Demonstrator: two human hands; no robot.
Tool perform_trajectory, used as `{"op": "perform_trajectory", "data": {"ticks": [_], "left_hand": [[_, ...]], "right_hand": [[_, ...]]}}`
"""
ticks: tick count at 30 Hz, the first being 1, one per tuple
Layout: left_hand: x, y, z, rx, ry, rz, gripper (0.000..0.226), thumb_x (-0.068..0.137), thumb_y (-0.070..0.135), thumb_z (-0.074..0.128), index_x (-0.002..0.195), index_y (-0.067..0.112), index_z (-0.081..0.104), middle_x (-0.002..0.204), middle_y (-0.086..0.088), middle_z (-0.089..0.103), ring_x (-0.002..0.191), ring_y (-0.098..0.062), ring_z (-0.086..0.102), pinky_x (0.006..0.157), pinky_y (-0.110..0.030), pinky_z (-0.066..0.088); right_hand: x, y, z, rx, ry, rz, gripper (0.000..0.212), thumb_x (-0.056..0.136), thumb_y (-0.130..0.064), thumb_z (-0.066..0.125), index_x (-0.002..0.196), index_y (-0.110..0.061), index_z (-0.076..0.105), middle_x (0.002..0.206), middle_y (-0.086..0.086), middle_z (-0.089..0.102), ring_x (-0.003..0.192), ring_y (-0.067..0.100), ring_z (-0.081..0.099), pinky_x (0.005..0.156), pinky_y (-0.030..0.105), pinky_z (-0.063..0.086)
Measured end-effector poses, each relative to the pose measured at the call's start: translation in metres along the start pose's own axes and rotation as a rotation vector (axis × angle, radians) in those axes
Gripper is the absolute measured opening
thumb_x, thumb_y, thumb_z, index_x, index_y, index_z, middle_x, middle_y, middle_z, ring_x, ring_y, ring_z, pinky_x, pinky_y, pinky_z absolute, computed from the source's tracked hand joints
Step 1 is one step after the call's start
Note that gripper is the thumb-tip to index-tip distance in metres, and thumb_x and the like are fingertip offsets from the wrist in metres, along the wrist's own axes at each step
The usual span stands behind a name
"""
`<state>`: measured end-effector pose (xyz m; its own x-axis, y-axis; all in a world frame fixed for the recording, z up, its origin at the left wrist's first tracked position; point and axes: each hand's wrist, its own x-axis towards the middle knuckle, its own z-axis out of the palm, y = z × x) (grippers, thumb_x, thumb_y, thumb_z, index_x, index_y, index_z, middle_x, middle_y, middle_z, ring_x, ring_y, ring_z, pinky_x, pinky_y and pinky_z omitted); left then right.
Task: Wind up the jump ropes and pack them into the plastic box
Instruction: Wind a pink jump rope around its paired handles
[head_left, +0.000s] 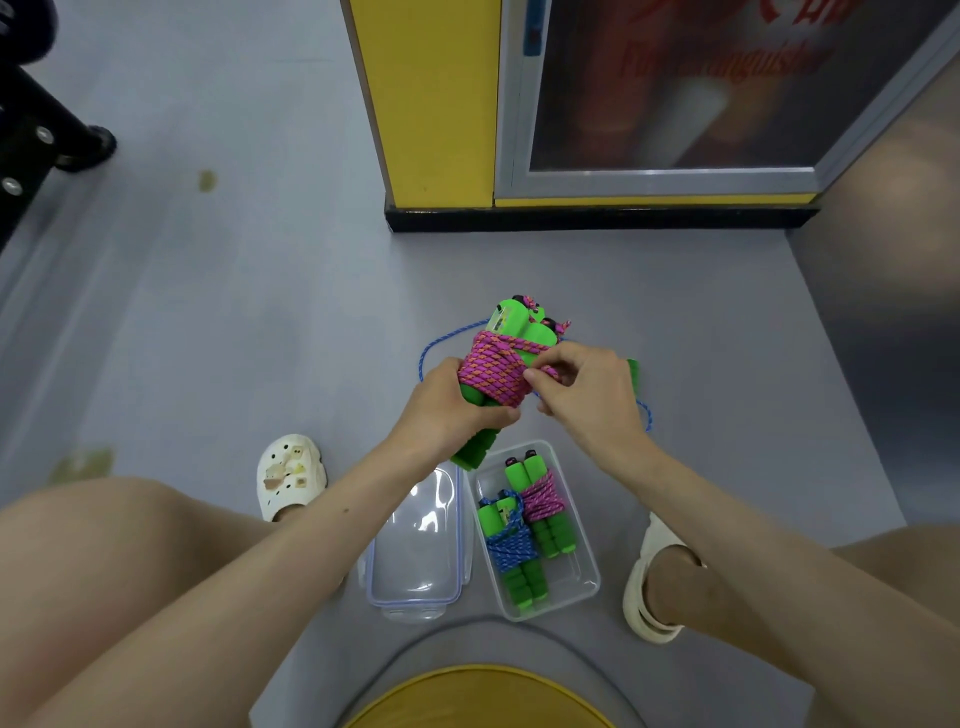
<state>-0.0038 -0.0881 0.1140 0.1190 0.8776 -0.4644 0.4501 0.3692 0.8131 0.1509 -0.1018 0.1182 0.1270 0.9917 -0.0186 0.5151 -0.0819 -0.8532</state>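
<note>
Pink jump rope (496, 371), soft braided cord wound around its light foam handles, is held above the plastic box (582, 571) (two bundles already inside); left hand (457, 410) grips the handles, right hand (582, 389) pinches the loose end, likely to tuck it.

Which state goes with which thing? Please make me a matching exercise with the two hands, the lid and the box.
Things:
1. left hand
2. right hand
3. lid
4. box

States:
A. holds two wound ropes
B. pinches the pink cord
C. lies beside the box
D. grips the green handles

Pairs: 1-D, 2-B, 3-C, 4-A
</note>
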Motion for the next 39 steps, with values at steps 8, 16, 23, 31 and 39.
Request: {"op": "perform_trajectory", "data": {"ticks": [8, 16, 23, 31, 39], "left_hand": [[-0.009, 0.006, -0.004, -0.146, -0.091, -0.018, 0.043, 0.077, 0.036, 0.075, 0.110, 0.019, 0.052, 0.098, -0.003, 0.067, 0.084, -0.017, 0.066, 0.072, -0.029, 0.055], [-0.011, 0.004, -0.002, -0.315, 0.089, -0.151, 0.052, 0.074, 0.056, 0.071, 0.093, 0.008, 0.067, 0.078, -0.011, 0.073, 0.066, -0.028, 0.071, 0.070, -0.044, 0.060], [-0.009, 0.008, 0.000, -0.210, 0.096, -0.116, 0.042, 0.071, 0.051, 0.062, 0.087, 0.012, 0.065, 0.083, -0.015, 0.071, 0.076, -0.035, 0.070, 0.076, -0.055, 0.056], [-0.008, 0.007, 0.005, -0.166, 0.039, -0.089, 0.027, 0.089, 0.036, 0.054, 0.096, 0.011, 0.060, 0.090, -0.012, 0.068, 0.078, -0.028, 0.067, 0.075, -0.042, 0.057], [-0.006, 0.003, 0.006, -0.050, -0.038, 0.039, 0.019, 0.099, 0.029, 0.045, 0.106, 0.012, 0.052, 0.091, -0.001, 0.062, 0.077, -0.010, 0.058, 0.065, -0.022, 0.046]], "right_hand": [[0.009, 0.001, -0.009, 0.026, -0.182, -0.112, 0.014, 0.088, -0.001, 0.059, 0.088, -0.013, 0.067, 0.079, -0.013, 0.060, 0.079, -0.001, 0.056, 0.071, 0.005, 0.042], [0.003, -0.004, 0.004, 0.024, -0.249, -0.193, 0.020, 0.087, 0.001, 0.059, 0.100, -0.008, 0.072, 0.090, -0.001, 0.062, 0.088, 0.014, 0.059, 0.082, 0.021, 0.048], [0.005, -0.008, -0.004, 0.117, -0.243, 0.005, 0.010, 0.086, -0.004, 0.064, 0.088, -0.011, 0.070, 0.067, 0.007, 0.062, 0.046, 0.001, 0.051, 0.052, 0.014, 0.046], [0.010, -0.005, -0.006, 0.078, -0.207, 0.010, 0.006, 0.087, -0.007, 0.064, 0.090, -0.007, 0.069, 0.064, -0.005, 0.056, 0.045, -0.001, 0.049, 0.048, 0.011, 0.039], [0.014, -0.005, -0.006, -0.241, -0.251, -0.140, 0.018, 0.081, -0.024, 0.072, 0.098, -0.016, 0.073, 0.071, -0.005, 0.061, 0.063, 0.007, 0.051, 0.062, 0.021, 0.042]]}}
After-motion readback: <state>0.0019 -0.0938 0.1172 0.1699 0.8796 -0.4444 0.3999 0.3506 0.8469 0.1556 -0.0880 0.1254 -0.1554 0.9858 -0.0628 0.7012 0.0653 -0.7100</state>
